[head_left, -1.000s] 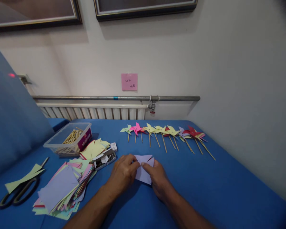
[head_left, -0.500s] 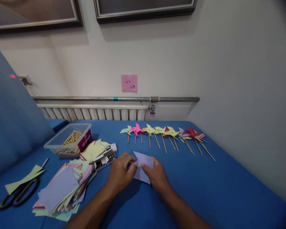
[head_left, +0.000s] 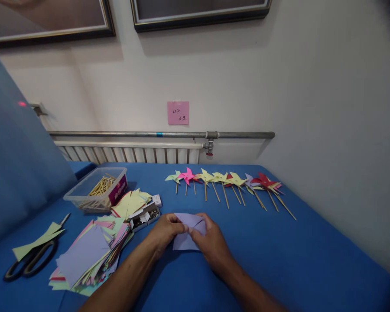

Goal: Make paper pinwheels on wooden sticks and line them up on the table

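A lavender paper square [head_left: 185, 242] with a diagonal cut is held up over the blue table between both hands. My left hand [head_left: 166, 232] pinches it from the left, thumb pointing toward its middle. On the other side my right hand [head_left: 211, 240] grips the paper, its thumb also near the centre and its fingers behind. The two thumb tips almost meet. Whether a small pin lies between them I cannot make out. Just left of my left hand sits a small open box of metal pins [head_left: 146, 218].
Paper pinwheels on sticks [head_left: 221, 177] lie in a row at the back. To the left are a stack of coloured paper [head_left: 84, 255], yellow cut sheets [head_left: 131, 203], a plastic tub of sticks [head_left: 99, 190] and black-handled scissors [head_left: 40, 258] under a green paper strip.
The lavender paper has been turned in my hands, so its cut now runs near the right thumb. Both hands have drawn closer together. The view has shifted slightly.
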The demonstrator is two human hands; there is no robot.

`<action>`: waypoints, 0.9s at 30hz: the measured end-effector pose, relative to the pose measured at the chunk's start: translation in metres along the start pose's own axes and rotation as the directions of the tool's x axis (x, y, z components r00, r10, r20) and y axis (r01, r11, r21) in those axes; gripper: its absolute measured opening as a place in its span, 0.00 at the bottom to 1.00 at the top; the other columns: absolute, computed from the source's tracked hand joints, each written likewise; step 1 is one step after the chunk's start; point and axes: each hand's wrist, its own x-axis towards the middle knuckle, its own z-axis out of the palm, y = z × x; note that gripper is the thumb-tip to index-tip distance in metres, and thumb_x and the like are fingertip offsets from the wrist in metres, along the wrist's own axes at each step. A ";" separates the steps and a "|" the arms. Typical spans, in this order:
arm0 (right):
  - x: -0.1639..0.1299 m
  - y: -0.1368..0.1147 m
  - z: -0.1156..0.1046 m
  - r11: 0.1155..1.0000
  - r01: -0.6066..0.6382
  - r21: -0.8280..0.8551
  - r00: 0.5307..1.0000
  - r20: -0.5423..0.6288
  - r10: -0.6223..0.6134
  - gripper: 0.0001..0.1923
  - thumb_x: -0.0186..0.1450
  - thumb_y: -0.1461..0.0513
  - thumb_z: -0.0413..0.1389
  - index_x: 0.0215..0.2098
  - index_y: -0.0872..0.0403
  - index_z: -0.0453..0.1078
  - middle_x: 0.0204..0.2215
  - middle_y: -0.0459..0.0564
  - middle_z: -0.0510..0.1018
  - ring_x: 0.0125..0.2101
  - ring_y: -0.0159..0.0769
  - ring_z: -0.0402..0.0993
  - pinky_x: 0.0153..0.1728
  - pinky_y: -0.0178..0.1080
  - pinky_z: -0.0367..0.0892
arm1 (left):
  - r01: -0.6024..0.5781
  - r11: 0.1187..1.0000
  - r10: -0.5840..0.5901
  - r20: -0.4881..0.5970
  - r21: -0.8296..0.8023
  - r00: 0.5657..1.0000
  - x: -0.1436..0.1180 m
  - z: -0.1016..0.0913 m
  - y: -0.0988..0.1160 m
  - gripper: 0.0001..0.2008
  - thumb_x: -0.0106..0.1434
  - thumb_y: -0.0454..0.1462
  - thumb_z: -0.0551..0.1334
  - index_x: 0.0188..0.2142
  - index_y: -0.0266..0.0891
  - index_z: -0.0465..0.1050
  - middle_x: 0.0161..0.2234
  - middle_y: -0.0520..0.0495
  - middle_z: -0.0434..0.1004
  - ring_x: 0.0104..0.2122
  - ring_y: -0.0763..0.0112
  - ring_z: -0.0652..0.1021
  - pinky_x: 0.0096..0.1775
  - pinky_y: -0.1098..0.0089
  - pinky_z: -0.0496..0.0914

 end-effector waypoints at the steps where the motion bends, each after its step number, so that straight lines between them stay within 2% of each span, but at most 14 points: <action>1: 0.000 0.000 0.000 1.000 -0.001 0.013 1.000 0.010 0.001 0.13 0.55 0.60 0.66 0.39 0.49 0.78 0.29 0.45 0.83 0.30 0.43 0.77 0.31 0.39 0.68 | 0.008 1.000 -0.008 0.002 -0.006 1.000 0.000 0.000 0.000 0.12 0.42 0.36 0.77 0.27 0.33 0.83 0.24 0.45 0.82 0.23 0.69 0.76 0.31 0.69 0.67; 6: 0.003 0.004 0.000 0.996 -0.007 0.083 1.000 0.031 0.004 0.14 0.54 0.59 0.69 0.39 0.50 0.79 0.31 0.46 0.84 0.32 0.44 0.78 0.34 0.39 0.70 | 0.017 0.999 -0.016 0.005 -0.050 1.000 -0.001 0.004 0.003 0.11 0.40 0.33 0.77 0.25 0.34 0.82 0.23 0.45 0.82 0.21 0.69 0.76 0.29 0.70 0.66; 8: 0.003 0.003 0.000 0.975 -0.029 0.222 0.997 0.076 0.012 0.17 0.55 0.55 0.71 0.40 0.51 0.79 0.33 0.47 0.85 0.33 0.44 0.79 0.36 0.40 0.72 | 0.009 0.996 -0.009 0.001 -0.086 1.000 -0.002 0.005 0.005 0.11 0.40 0.33 0.77 0.24 0.34 0.80 0.22 0.45 0.82 0.21 0.69 0.76 0.28 0.70 0.65; 11: 0.000 -0.005 -0.003 0.883 -0.120 0.453 0.983 0.176 0.043 0.26 0.60 0.42 0.71 0.45 0.52 0.79 0.36 0.50 0.86 0.35 0.44 0.81 0.39 0.41 0.74 | 0.003 0.984 -0.005 -0.012 -0.179 1.000 -0.003 0.004 0.007 0.11 0.42 0.36 0.77 0.23 0.33 0.79 0.21 0.45 0.80 0.21 0.69 0.75 0.29 0.69 0.67; 13: -0.005 -0.012 -0.002 0.845 -0.143 0.516 0.975 0.222 0.030 0.30 0.61 0.38 0.69 0.47 0.52 0.79 0.39 0.53 0.87 0.41 0.46 0.82 0.45 0.43 0.75 | -0.013 0.963 0.002 -0.044 -0.269 0.999 -0.002 0.004 0.008 0.12 0.43 0.37 0.77 0.24 0.34 0.79 0.21 0.45 0.80 0.21 0.68 0.76 0.30 0.67 0.69; 16: -0.011 -0.019 0.004 0.820 -0.136 0.555 0.965 0.261 -0.017 0.29 0.59 0.41 0.73 0.48 0.51 0.80 0.44 0.55 0.87 0.49 0.51 0.82 0.51 0.46 0.75 | -0.060 0.922 0.018 -0.112 -0.382 0.993 0.000 0.006 0.006 0.13 0.43 0.37 0.78 0.26 0.34 0.79 0.23 0.44 0.81 0.24 0.65 0.78 0.34 0.66 0.72; 18: -0.014 -0.019 0.011 0.796 -0.118 0.594 0.970 0.240 -0.035 0.29 0.57 0.44 0.74 0.50 0.50 0.80 0.46 0.55 0.87 0.51 0.52 0.82 0.53 0.48 0.75 | -0.088 0.903 0.029 -0.145 -0.421 0.989 0.002 0.009 0.002 0.13 0.43 0.37 0.78 0.26 0.34 0.79 0.24 0.44 0.81 0.25 0.65 0.79 0.34 0.66 0.72; 21: -0.014 -0.016 0.019 0.775 -0.083 0.627 0.989 0.146 -0.012 0.30 0.57 0.47 0.75 0.53 0.49 0.79 0.49 0.55 0.87 0.52 0.52 0.81 0.53 0.49 0.75 | -0.122 0.884 0.043 -0.181 -0.452 0.982 0.002 0.013 -0.002 0.14 0.44 0.37 0.78 0.25 0.35 0.76 0.24 0.46 0.81 0.25 0.66 0.78 0.34 0.66 0.72; 24: -0.013 -0.013 0.017 0.760 -0.069 0.646 0.997 0.063 0.037 0.33 0.56 0.47 0.76 0.55 0.47 0.77 0.48 0.54 0.87 0.51 0.52 0.82 0.53 0.49 0.76 | -0.145 0.870 0.061 -0.190 -0.471 0.980 0.001 0.018 -0.003 0.14 0.44 0.36 0.78 0.25 0.36 0.76 0.24 0.48 0.80 0.25 0.67 0.78 0.34 0.67 0.72; 27: -0.015 -0.012 0.014 0.758 -0.072 0.648 0.997 0.055 0.048 0.33 0.56 0.46 0.76 0.54 0.48 0.77 0.49 0.54 0.86 0.53 0.51 0.82 0.56 0.50 0.75 | -0.164 0.858 0.066 -0.214 -0.486 0.975 0.000 0.021 0.000 0.14 0.44 0.35 0.78 0.24 0.36 0.75 0.22 0.50 0.78 0.23 0.71 0.76 0.31 0.69 0.70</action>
